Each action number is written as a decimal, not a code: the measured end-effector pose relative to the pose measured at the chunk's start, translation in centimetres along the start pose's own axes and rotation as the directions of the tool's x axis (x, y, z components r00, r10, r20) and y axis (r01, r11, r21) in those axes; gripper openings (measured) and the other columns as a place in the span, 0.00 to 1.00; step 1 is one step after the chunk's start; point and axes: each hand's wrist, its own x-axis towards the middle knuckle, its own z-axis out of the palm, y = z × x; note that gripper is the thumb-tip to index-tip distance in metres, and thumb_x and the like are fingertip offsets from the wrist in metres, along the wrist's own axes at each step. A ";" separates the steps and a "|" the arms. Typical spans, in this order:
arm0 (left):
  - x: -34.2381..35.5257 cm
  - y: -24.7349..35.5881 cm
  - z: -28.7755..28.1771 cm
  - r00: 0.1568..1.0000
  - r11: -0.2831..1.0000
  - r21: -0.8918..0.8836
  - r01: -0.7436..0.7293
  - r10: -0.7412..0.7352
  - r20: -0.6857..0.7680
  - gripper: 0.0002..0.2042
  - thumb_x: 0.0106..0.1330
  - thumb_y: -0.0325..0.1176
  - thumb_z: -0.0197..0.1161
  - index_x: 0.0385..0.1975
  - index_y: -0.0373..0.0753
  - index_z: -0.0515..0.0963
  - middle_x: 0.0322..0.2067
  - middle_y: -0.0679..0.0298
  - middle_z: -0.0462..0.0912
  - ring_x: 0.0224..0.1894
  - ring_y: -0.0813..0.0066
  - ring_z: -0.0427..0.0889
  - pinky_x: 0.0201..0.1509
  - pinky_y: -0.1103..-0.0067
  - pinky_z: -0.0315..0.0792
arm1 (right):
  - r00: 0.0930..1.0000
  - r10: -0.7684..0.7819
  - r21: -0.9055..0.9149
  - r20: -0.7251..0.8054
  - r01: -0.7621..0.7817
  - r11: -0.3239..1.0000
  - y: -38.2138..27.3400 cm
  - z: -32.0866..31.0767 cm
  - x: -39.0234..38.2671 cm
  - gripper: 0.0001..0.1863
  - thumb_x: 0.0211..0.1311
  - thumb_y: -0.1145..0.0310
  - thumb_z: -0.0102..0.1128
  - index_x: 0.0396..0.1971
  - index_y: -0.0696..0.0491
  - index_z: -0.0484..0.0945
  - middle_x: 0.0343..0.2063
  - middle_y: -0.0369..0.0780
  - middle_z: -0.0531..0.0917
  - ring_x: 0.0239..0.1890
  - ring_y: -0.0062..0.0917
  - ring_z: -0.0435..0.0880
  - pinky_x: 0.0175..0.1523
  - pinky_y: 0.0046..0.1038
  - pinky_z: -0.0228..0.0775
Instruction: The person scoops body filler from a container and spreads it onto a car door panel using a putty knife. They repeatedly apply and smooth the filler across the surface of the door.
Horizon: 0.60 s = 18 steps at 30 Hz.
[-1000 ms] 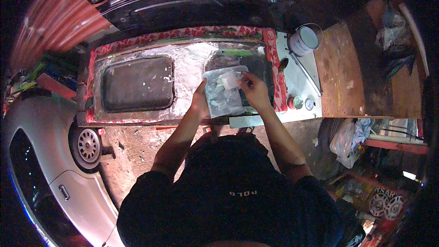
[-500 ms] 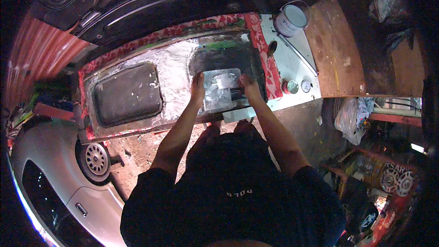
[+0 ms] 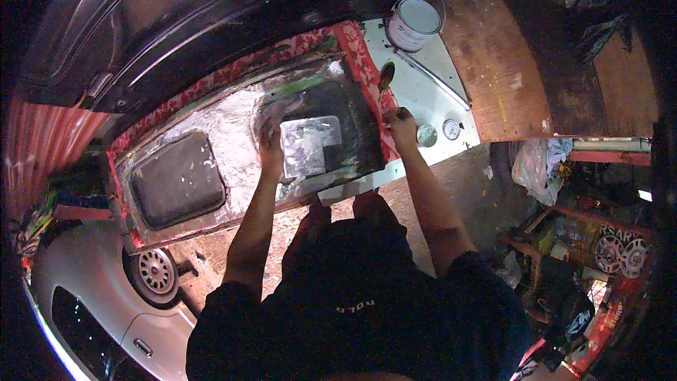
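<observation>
Head view: flat smeared plate (image 3: 303, 142) lies in the right dark recess (image 3: 360, 116) of a long panel (image 3: 227, 123), closer to the panel's near edge than its far one. Judged by eye: light, thin, fairly stiff. Pale paste over its face likely makes it slick, and a thumb laid there would probably skid. Best hold seems to be by the left and right edges, a hand at each, fingers under and face kept level. Thin corners may be the weak spots if it is bent.

Left hand (image 3: 270, 142) stands at the plate's left edge, fingers loosely apart. Right hand (image 3: 400, 127) is off the plate, above the red patterned border (image 3: 368, 77) at the panel's right edge; fingers curled in, narrow. Light is dim and the fingertips small, so I cannot tell whether they pinch anything.

Left dark recess (image 3: 180, 180) sits toward the panel's left edge, whitish coating between the two recesses.

Past the panel's right edge, a white board (image 3: 407, 92). Paint tin (image 3: 416, 21) with wire handle near its far edge; metal rod (image 3: 441, 85) slanting along the right edge; green-topped round thing (image 3: 426, 135) just beside the right hand; small round dial (image 3: 452, 128) toward the near right corner.

Farther out: wooden sheet (image 3: 501, 63) to the right, silver car (image 3: 99, 296) to the left.
</observation>
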 end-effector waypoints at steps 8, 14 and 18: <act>0.5 5.1 6.7 0.997 0.995 0.097 -0.026 0.033 -0.067 0.19 0.72 0.40 0.48 0.55 0.34 0.71 0.53 0.53 0.75 0.56 0.62 0.73 0.61 0.74 0.62 | 0.955 -0.281 -0.175 0.096 0.294 0.939 4.6 -3.1 11.6 0.15 0.57 0.59 0.60 0.28 0.59 0.81 0.24 0.46 0.83 0.28 0.34 0.81 0.37 0.31 0.72; 0.0 2.8 10.3 0.984 0.995 0.006 -0.096 0.096 -0.148 0.17 0.73 0.39 0.48 0.52 0.33 0.72 0.46 0.57 0.77 0.50 0.69 0.73 0.58 0.76 0.63 | 0.997 -0.042 -0.246 0.062 0.056 0.968 3.3 -0.1 16.1 0.25 0.57 0.46 0.58 0.26 0.57 0.81 0.26 0.48 0.83 0.31 0.42 0.83 0.39 0.38 0.73; -1.0 2.7 11.9 0.986 0.999 -0.028 -0.044 0.039 -0.163 0.21 0.71 0.44 0.50 0.55 0.34 0.71 0.51 0.58 0.76 0.53 0.67 0.73 0.60 0.72 0.65 | 0.982 -0.096 -0.517 0.163 0.168 0.839 1.9 2.0 17.2 0.35 0.52 0.37 0.59 0.24 0.61 0.81 0.27 0.52 0.83 0.32 0.45 0.83 0.39 0.40 0.73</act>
